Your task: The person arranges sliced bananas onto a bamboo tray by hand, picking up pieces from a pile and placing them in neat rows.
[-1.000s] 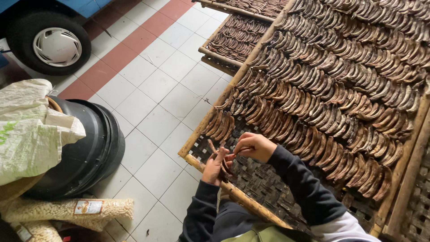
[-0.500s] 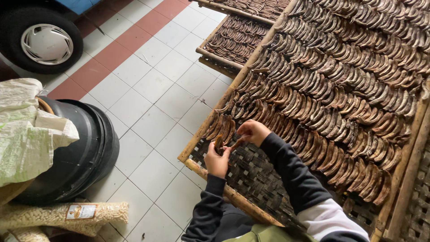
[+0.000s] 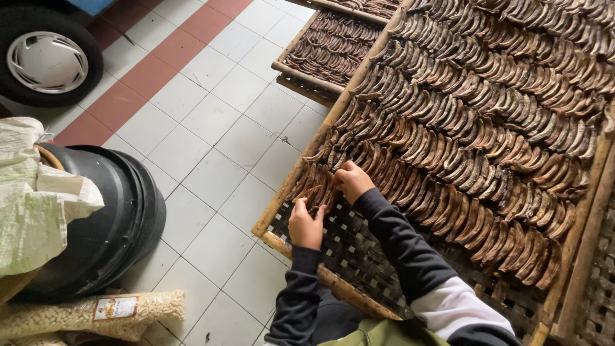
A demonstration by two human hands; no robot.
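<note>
Brown dried banana slices [image 3: 448,138] lie just beyond my left hand [image 3: 306,224] and right hand [image 3: 352,181], both grips pinching one slice [image 3: 318,192] on the woven rack [image 3: 359,256].

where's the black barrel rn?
Head view, lower left: black barrel lies on the tiled floor, under a white sack, left of the bamboo rack.

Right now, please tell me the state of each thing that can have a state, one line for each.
Left hand: touching a brown strip at the row's end.
Right hand: fingers on the same row.
Large woven tray: mostly filled, near corner bare.
Smaller tray: filled.
Black drum: lying on its side.
</note>
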